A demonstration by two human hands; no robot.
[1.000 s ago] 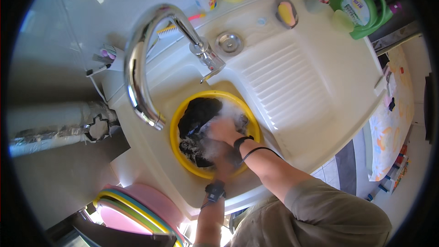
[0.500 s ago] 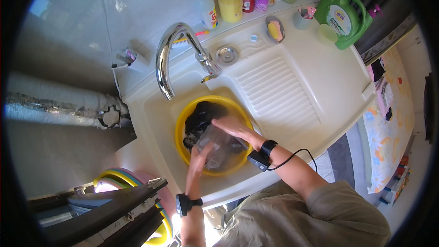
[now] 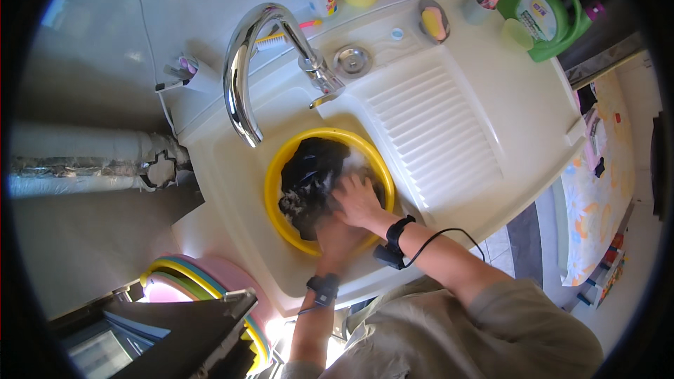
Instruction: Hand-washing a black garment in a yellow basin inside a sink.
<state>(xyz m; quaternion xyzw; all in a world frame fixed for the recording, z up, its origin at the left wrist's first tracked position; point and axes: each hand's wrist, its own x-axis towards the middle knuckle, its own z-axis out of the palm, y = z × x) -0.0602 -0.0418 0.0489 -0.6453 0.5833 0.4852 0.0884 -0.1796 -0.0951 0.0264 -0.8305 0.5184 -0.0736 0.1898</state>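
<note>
We look down into a white sink (image 3: 232,189) where a yellow basin (image 3: 275,175) sits just below the chrome faucet (image 3: 242,77). A dark wet garment (image 3: 309,168) lies bunched inside the basin in sudsy water, filling mostly its upper-left part; its long axis runs roughly from the spout side down toward us. Both our hands are in the basin at its near rim. Our right hand (image 3: 357,200) rests palm down on the garment's lower right edge, fingers spread and pointing up-left into the cloth, so the bulk of the garment lies up and to the left of it. Our left hand (image 3: 335,233) sits just under the right one, partly covered by it, pressed against the near end of the cloth; we cannot tell whether its fingers are curled around fabric or lying flat. Right hand looks pressing, not gripping, though the suds hide the fingertips. Both are touching the garment; the right reaches further into it. Each wrist carries a black band (image 3: 397,231), the right one with a cable trailing off. The ribbed drainboard (image 3: 435,133) lies right of the basin, a green detergent jug (image 3: 540,7) at the far corner, stacked pastel tubs (image 3: 203,274) down left.
</note>
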